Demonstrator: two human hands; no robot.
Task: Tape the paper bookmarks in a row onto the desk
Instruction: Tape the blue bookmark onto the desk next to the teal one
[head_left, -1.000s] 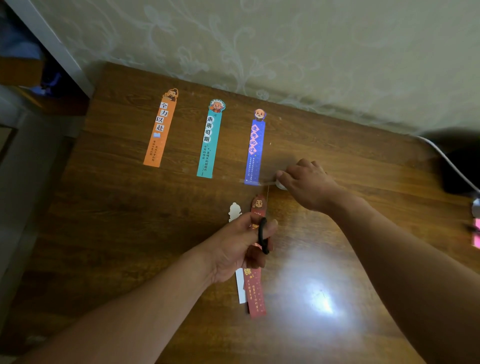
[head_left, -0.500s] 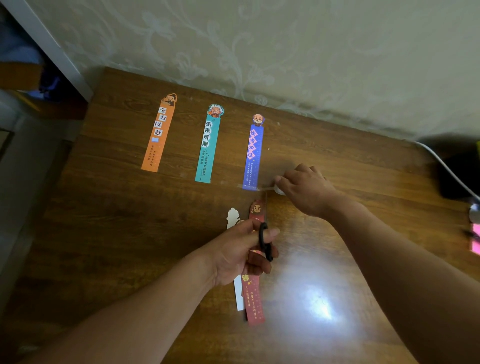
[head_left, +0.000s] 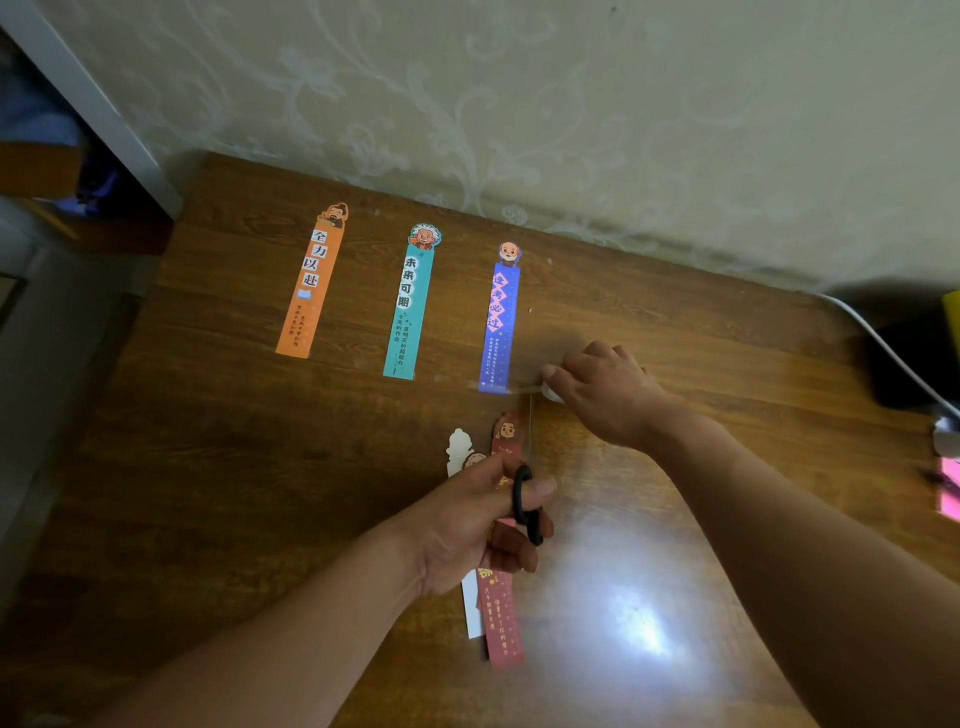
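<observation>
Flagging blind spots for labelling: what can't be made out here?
In the head view:
Tape roll: mostly hidden under the right hand.
Scissors: handles partly covered by the left hand; blades a thin blur.
Red bookmark and white bookmark: middles hidden by the left hand.
Pink item: cut off by the right edge.

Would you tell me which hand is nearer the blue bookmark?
Right. The right hand is beside the lower end of the blue bookmark; the left hand holds scissors below it.

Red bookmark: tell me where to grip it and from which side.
Pinch the red bookmark at its near end, from the near right. It lies flat; the left hand with scissors covers its middle, a white bookmark lines its left edge; the near end and right edge lie bare.
</observation>
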